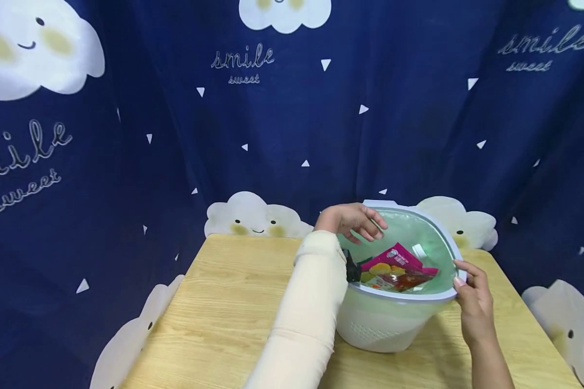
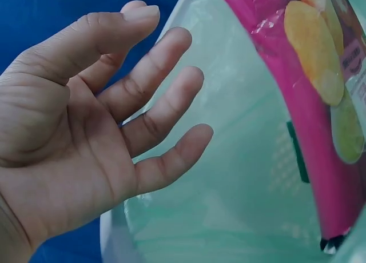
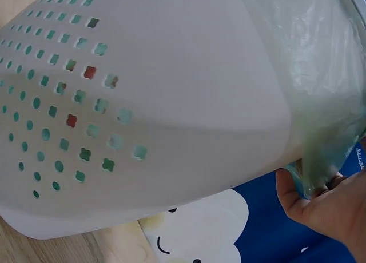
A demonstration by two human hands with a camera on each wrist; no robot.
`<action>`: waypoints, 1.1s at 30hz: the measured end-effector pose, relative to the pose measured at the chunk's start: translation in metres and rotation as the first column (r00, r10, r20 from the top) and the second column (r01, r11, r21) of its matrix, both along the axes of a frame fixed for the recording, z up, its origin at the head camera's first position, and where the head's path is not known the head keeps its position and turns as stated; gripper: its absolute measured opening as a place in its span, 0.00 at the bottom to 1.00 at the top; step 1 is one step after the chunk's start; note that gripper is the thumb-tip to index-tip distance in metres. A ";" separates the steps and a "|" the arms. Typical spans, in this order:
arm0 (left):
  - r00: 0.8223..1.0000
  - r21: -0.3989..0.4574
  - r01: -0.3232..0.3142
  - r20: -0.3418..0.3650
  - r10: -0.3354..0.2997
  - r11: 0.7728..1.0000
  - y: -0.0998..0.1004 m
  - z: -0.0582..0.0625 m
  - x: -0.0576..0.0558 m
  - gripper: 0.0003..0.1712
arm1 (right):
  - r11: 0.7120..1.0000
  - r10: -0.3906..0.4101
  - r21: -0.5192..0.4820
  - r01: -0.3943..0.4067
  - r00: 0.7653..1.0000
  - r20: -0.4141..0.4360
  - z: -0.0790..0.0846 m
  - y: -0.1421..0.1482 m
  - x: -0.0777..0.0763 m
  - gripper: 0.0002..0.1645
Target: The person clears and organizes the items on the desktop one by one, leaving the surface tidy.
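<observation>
A white trash can (image 1: 377, 329), tilted, has a thin green plastic bag (image 1: 406, 224) lining it and folded over its rim. Over the can's left side hangs my left hand (image 1: 357, 220), its fingers loosely bent and holding nothing; the left wrist view shows the bare palm (image 2: 80, 154). Below it, inside the liner, lies a magenta snack packet (image 1: 394, 256) with yellow slices pictured on it. My right hand (image 1: 477, 297) grips the right side of the rim, thumb outside. In the right wrist view that hand (image 3: 326, 208) holds the overhanging liner edge (image 3: 323, 126).
The can stands on a wooden table (image 1: 224, 308), towards its right side. Behind hangs a dark blue curtain (image 1: 292, 119) printed with clouds. A black object (image 1: 352, 267) shows beside my left sleeve (image 1: 302, 319). Several small holes pierce the can's lower wall (image 3: 200, 74).
</observation>
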State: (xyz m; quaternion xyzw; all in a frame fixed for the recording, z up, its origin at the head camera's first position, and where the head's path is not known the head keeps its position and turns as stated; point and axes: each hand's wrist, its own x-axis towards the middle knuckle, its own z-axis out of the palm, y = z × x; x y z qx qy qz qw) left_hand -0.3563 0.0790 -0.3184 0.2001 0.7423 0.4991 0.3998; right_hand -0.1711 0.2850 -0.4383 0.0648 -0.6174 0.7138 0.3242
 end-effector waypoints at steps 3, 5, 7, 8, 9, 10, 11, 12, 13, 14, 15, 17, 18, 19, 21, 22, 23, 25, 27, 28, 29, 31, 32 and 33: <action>0.999 0.006 0.009 -0.035 -0.009 1.000 -0.008 0.000 0.004 0.13 | 0.999 -0.011 -0.042 0.011 1.000 0.001 0.001 0.001 0.005 0.23; 0.997 0.016 0.026 -0.075 -0.025 1.000 -0.015 0.001 0.007 0.12 | 0.997 -0.049 -0.066 0.051 0.998 0.033 0.003 0.000 0.009 0.24; 0.992 0.026 0.043 -0.119 -0.040 0.999 -0.024 0.002 0.009 0.11 | 0.992 -0.094 -0.082 0.099 0.993 0.066 0.006 0.000 0.012 0.24; 0.989 0.031 0.052 -0.141 -0.047 0.998 -0.028 0.003 0.011 0.11 | 0.989 -0.118 -0.085 0.125 0.990 0.082 0.006 0.001 0.014 0.23; 0.986 0.038 0.057 -0.158 -0.051 0.998 -0.031 0.003 0.012 0.11 | 0.985 -0.139 -0.091 0.148 0.986 0.095 0.007 0.001 0.015 0.23; 0.983 0.041 0.065 -0.174 -0.057 0.997 -0.034 0.003 0.013 0.11 | 0.981 -0.159 -0.093 0.169 0.982 0.106 0.007 0.001 0.016 0.22; 0.981 0.048 0.074 -0.185 -0.064 0.996 -0.036 0.004 0.014 0.11 | 0.978 -0.175 -0.098 0.186 0.978 0.110 0.007 0.002 0.016 0.21; 0.978 0.054 0.083 -0.194 -0.071 0.995 -0.038 0.003 0.014 0.11 | 0.975 -0.184 -0.104 0.196 0.977 0.109 0.007 0.002 0.016 0.20; 0.976 0.061 0.094 -0.204 -0.080 0.994 -0.040 0.003 0.015 0.11 | 0.974 -0.191 -0.105 0.203 0.976 0.108 0.006 0.003 0.016 0.20; 0.973 0.068 0.103 -0.213 -0.086 0.992 -0.041 0.003 0.016 0.11 | 0.973 -0.191 -0.109 0.202 0.976 0.103 0.005 0.003 0.016 0.19; 0.971 0.074 0.109 -0.222 -0.091 0.991 -0.042 0.003 0.016 0.11 | 0.974 -0.187 -0.114 0.198 0.978 0.096 0.005 0.002 0.015 0.19; 0.965 0.081 0.125 -0.243 -0.102 0.989 -0.044 0.002 0.018 0.12 | 0.977 -0.172 -0.116 0.181 0.982 0.081 0.003 0.002 0.014 0.19; 0.960 0.083 0.129 -0.260 -0.104 0.988 -0.046 0.001 0.019 0.12 | 0.978 -0.164 -0.116 0.171 0.984 0.074 0.002 0.001 0.014 0.19; 0.954 0.090 0.134 -0.282 -0.104 0.987 -0.048 0.001 0.020 0.12 | 0.980 -0.160 -0.112 0.167 0.985 0.068 0.001 0.000 0.014 0.19; 0.943 0.113 0.133 -0.322 -0.090 0.985 -0.053 -0.001 0.024 0.13 | 0.981 -0.158 -0.106 0.163 0.986 0.061 0.000 0.000 0.016 0.19; 0.937 0.133 0.132 -0.341 -0.080 0.982 -0.056 -0.002 0.026 0.13 | 0.981 -0.159 -0.102 0.164 0.986 0.058 0.000 -0.001 0.016 0.18; 0.930 0.154 0.128 -0.363 -0.065 0.980 -0.059 -0.003 0.028 0.13 | 0.981 -0.163 -0.093 0.168 0.985 0.056 0.000 -0.001 0.017 0.18; 0.916 0.212 0.123 -0.399 -0.028 0.969 -0.064 -0.004 0.033 0.14 | 0.982 -0.163 -0.083 0.167 0.985 0.050 0.001 0.000 0.019 0.18; 0.902 0.259 0.126 -0.431 -0.002 0.958 -0.068 -0.006 0.039 0.14 | 0.984 -0.156 -0.081 0.158 0.987 0.036 0.001 0.002 0.020 0.18; 0.894 0.276 0.135 -0.448 0.003 0.952 -0.069 -0.007 0.042 0.14 | 0.985 -0.150 -0.083 0.152 0.988 0.026 0.001 0.003 0.021 0.18; 0.887 0.288 0.144 -0.461 0.005 0.947 -0.070 -0.007 0.045 0.15 | 0.986 -0.145 -0.082 0.146 0.989 0.017 0.000 0.004 0.021 0.17; 0.881 0.305 0.159 -0.473 0.004 0.939 -0.070 -0.008 0.049 0.15 | 0.988 -0.132 -0.085 0.131 0.991 -0.002 -0.002 0.005 0.020 0.17; 0.881 0.312 0.165 -0.473 0.002 0.936 -0.070 -0.009 0.051 0.15 | 0.988 -0.124 -0.090 0.122 0.992 -0.011 -0.003 0.006 0.020 0.17; 0.883 0.318 0.172 -0.470 -0.002 0.932 -0.070 -0.009 0.053 0.15 | 0.989 -0.119 -0.092 0.117 0.993 -0.016 -0.004 0.006 0.019 0.17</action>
